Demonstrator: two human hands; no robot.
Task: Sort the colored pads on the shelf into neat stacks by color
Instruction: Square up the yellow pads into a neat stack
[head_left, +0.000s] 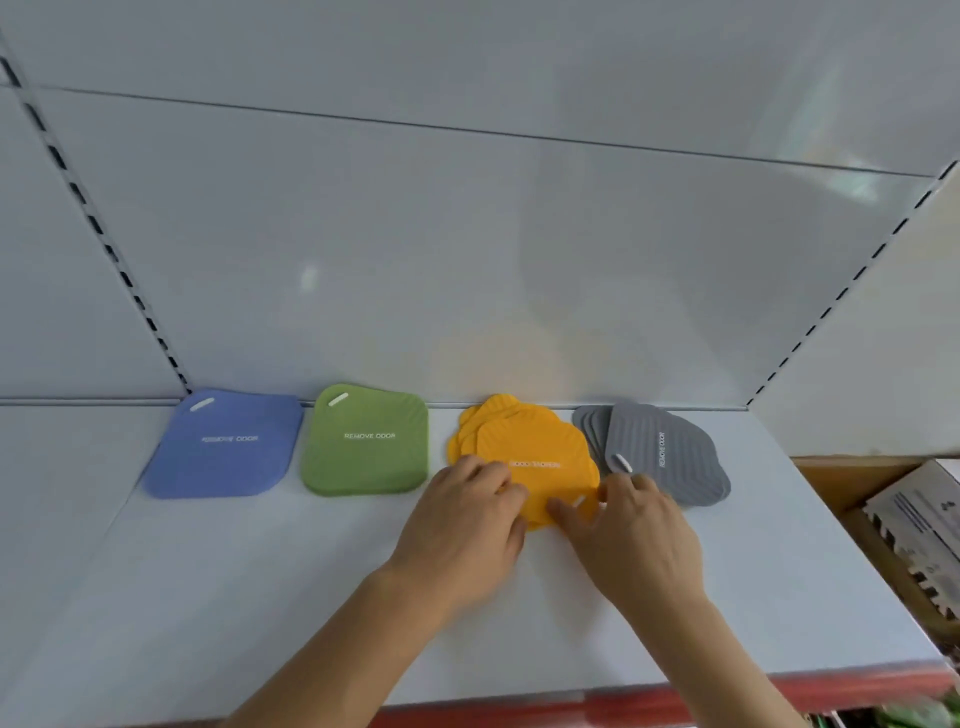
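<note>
A wide white shelf board (260, 597) was seen, with a white back wall (467, 260) behind it. Four piles of soft square pads were laid in a row near the back of the shelf board.

The blue pad pile (223, 447) was set far to the left of the yellow pad pile (530, 441), and its edges were lined up. The green pad pile (366, 441) was set just to the left of the yellow pad pile, and it was lined up too. The grey pad pile (670, 452) was set just to the right of the yellow pad pile, with its pads fanned out.

The yellow pads were spread out and not lined up. White words were printed on the top pad of each pile.

The left hand (467, 525) was laid on the front left side of the yellow pad pile, with its fingers curled at the edge. The right hand (631, 535) was put at the front right side, and the edge of the top yellow pad was pinched by its thumb and fingers.

A brown box (883, 519) with printed cards was seen far to the right of the yellow pad pile, below the shelf board.
</note>
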